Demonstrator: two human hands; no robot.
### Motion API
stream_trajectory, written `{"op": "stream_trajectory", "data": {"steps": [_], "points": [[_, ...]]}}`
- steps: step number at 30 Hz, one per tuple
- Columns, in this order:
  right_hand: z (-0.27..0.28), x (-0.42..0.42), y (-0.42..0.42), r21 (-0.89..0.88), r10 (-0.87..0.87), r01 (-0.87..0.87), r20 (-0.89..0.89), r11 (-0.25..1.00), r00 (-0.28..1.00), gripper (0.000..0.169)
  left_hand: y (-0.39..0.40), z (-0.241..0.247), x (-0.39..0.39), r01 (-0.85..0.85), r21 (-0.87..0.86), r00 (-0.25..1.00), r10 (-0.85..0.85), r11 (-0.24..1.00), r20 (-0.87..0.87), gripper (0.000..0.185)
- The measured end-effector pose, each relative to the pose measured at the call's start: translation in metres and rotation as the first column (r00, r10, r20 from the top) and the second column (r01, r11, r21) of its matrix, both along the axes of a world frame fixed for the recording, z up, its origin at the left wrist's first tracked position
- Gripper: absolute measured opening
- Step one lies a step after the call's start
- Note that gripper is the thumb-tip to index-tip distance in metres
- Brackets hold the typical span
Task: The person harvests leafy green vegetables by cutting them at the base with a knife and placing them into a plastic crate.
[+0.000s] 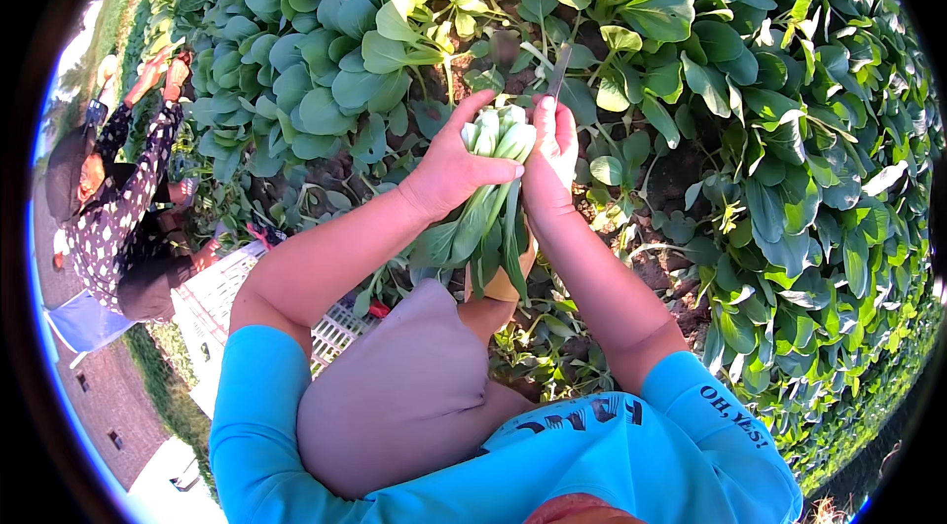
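Observation:
My left hand grips a bunch of leafy greens that looks like bok choy. The pale stem ends point away from me, and the dark leaves hang down toward my knees. Close beside the stems, my right hand holds a small knife, its blade pointing up and away from the bunch. The knife's handle is hidden inside my fingers. Both hands are above a gap of bare soil and low leaves between the standing plants.
Dense leafy plants grow ahead and to the left, and a thick row fills the right. White plastic crates stand by my left side. Beyond them, a person in a patterned top bends with arms stretched toward the plants.

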State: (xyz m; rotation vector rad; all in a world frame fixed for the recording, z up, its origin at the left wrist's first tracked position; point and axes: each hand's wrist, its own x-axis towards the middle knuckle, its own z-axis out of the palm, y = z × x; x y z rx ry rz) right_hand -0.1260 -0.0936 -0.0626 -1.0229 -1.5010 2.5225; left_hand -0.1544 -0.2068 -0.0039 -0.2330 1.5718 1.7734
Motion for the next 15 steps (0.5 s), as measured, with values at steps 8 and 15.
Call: {"op": "stream_trajectory", "data": {"steps": [8,15], "points": [[-0.036,-0.043,-0.006,0.409,0.302,-0.278,0.007,0.869,0.953,0.031,-0.035,-0.009,-0.088,0.145,-0.235,0.986,-0.159,0.961,-0.042,0.082],[-0.073,-0.071,-0.029,0.605,0.575,-0.530,0.141,0.594,0.806,0.033,-0.078,-0.035,-0.105,0.110,-0.512,0.986,-0.160,0.852,-0.055,0.088]]}}
